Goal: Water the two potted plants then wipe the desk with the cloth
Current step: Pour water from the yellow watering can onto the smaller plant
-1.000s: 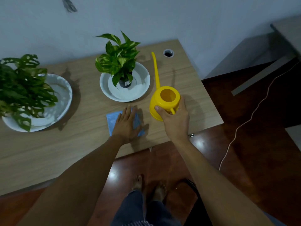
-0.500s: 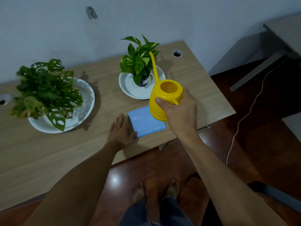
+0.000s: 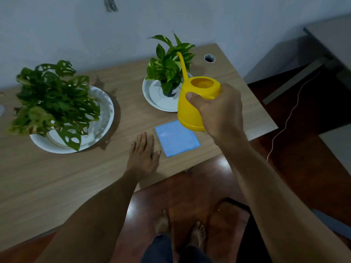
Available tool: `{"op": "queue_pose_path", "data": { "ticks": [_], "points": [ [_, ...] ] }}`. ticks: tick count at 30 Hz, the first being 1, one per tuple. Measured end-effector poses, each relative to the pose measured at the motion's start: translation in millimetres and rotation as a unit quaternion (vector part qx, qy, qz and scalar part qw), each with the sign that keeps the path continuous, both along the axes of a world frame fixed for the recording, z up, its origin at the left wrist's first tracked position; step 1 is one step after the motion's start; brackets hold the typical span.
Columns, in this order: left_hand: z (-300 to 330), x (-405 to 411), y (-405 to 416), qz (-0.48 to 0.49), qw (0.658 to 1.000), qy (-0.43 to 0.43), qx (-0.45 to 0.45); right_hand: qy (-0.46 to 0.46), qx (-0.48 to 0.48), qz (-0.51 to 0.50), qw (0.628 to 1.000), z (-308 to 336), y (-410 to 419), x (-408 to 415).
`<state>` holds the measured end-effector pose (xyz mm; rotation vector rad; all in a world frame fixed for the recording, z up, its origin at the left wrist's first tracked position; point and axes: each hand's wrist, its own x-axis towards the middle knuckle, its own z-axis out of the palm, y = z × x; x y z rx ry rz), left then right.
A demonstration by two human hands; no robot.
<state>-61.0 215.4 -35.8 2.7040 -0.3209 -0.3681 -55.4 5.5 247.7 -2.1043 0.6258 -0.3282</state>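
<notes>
- Holding a yellow watering can (image 3: 191, 109) off the wooden worktop (image 3: 57, 175), the right hand (image 3: 220, 109) has its fingers (image 3: 191, 96) clenched round the handle, thumb pressed on the top rim.
- Spout sticks up and away, its tip in front of the leaves of the small plant (image 3: 169, 63).
- That small plant sits in a dark pot on a white saucer (image 3: 152, 95), far side of the worktop, just behind the can.
- Bigger plant (image 3: 51, 99) with the holey leaves is on a white dish (image 3: 106, 114) over to the left, well apart from the can.
- Left hand (image 3: 142, 156) lies flat on the worktop, palm down, fingers released and holding nothing.
- Folded blue cloth (image 3: 176, 138) lies flat just beside that hand, near the front edge, partly under the raised can.
- Bare feet (image 3: 161, 223) on the reddish floor below.
</notes>
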Motion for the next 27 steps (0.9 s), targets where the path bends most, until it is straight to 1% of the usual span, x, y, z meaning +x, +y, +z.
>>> {"op": "queue_pose_path", "data": {
  "ticks": [14, 21, 27],
  "points": [
    [-1, -2, -3, 0.011, 1.000, -0.003, -0.009, 0.012, 0.006, 0.035, 0.999, 11, -8, -2],
    [-4, 0, -5, 0.009, 1.000, 0.009, 0.008, 0.023, -0.044, 0.047, 0.998, 21, -25, -11],
    [-5, -1, -6, 0.013, 1.000, 0.017, 0.012, 0.001, -0.076, 0.042, 0.996, 30, -35, -9]
  ]
}}
